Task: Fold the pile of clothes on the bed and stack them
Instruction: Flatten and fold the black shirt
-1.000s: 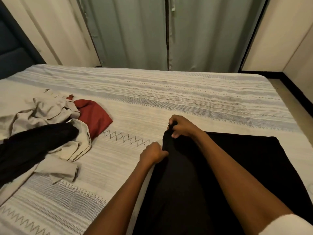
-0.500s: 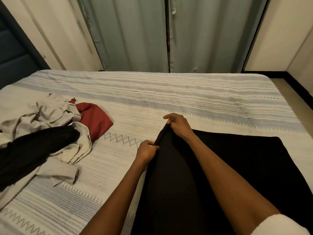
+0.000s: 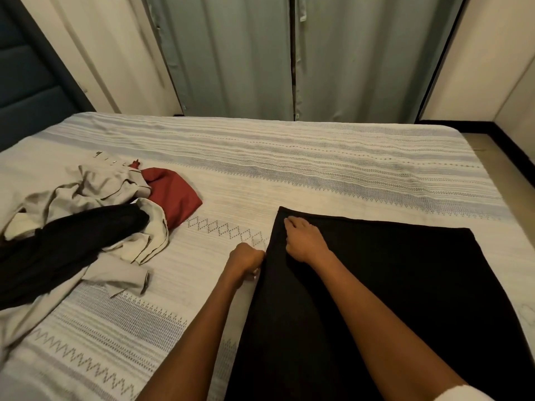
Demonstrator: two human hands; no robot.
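**Black garment being flattened on the bed**

A black garment (image 3: pixel 376 299) is lying spread flat at the near right part of the bed (image 3: pixel 318 169), running off the near edge of view. Two bare forearms are reaching in from the near edge. The left hand (image 3: pixel 246 263) is sitting at the garment's left edge, fingers curled and appearing to pinch the hem; the exact contact is partly hidden. The right hand (image 3: pixel 304 240) is resting palm down on the garment near its far left corner, fingers relaxed and extended, pressing the cloth.

Toward the left edge of the bed, well apart from the garment, the pile of unfolded clothes (image 3: pixel 72 227) is lying: beige pieces, a dark piece draped across them, and a red piece (image 3: pixel 173 195) at its far right side.

Beyond the far edge, grey-green curtains (image 3: pixel 231 59) are hanging.
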